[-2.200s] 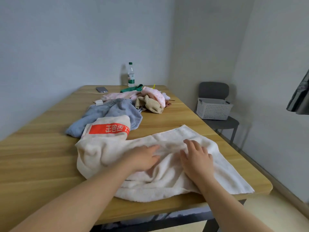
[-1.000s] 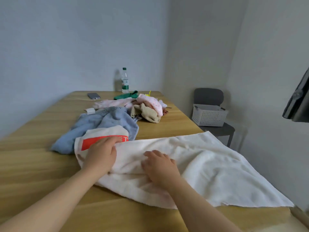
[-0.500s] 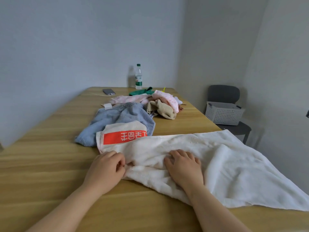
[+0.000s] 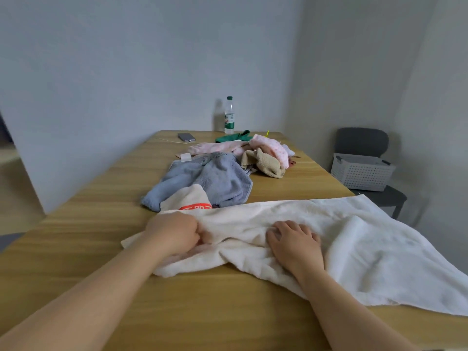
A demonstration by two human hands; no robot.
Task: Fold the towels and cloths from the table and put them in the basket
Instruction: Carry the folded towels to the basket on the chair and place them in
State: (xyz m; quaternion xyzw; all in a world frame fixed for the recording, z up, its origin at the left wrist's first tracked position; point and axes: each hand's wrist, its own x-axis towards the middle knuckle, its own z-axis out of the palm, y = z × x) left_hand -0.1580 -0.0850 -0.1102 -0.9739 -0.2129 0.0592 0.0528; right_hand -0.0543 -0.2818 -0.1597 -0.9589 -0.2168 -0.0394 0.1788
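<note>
At the near table [image 4: 76,249] edge, the towel [image 4: 354,244] lies rumpled and unfolded. The left hand [image 4: 174,234] grips its left end, fingers curled; the right hand [image 4: 295,243] presses flat on its middle. Step in hand, apparently: straightening before the first fold. Next move: bring one end squarely over the other. Beyond lie more cloths [image 4: 220,178]; the basket [image 4: 362,173] sits on a chair [image 4: 362,140], well apart.

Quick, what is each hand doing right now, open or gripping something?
Left hand: closed, gripping the white towel.
Right hand: open, pressing flat on the white towel.
</note>
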